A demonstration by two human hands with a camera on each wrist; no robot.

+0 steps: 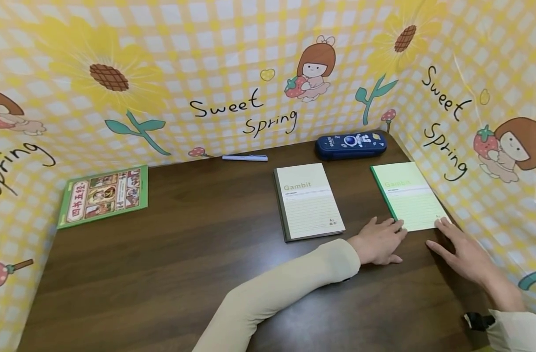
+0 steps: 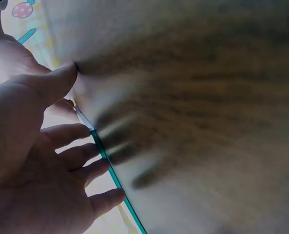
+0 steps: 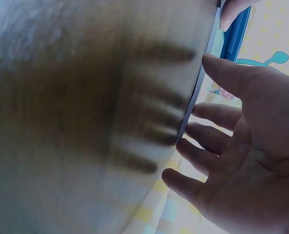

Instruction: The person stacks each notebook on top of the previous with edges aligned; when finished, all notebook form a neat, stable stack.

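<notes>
R hand (image 1: 459, 249): flat on the dark wood-grain tabletop (image 1: 171, 274), fingers spread and straight, tips at the near-right corner of the pale green softcover notebook (image 1: 408, 196). Grips nothing.
L hand (image 1: 378, 240): flat too, beige sleeve, fingertips touching the notebook's near-left corner by its dark green spine. Nothing pinched.
Step (my read): both hands squaring up or steadying the green notebook, near edge.
Next move calls for: thumbs under that edge, since the cover lies flat on the wood.
Mid-table: cream lined notebook marked "Gambit" (image 1: 308, 200), just left, apart from the green one.
Far left: green-bordered picture book (image 1: 104, 195).
Back edge: light blue pen (image 1: 245, 158), navy zip pencil case (image 1: 350, 143).
Room: yellow gingham "Sweet Spring" panels (image 1: 233, 73) wall three sides.
</notes>
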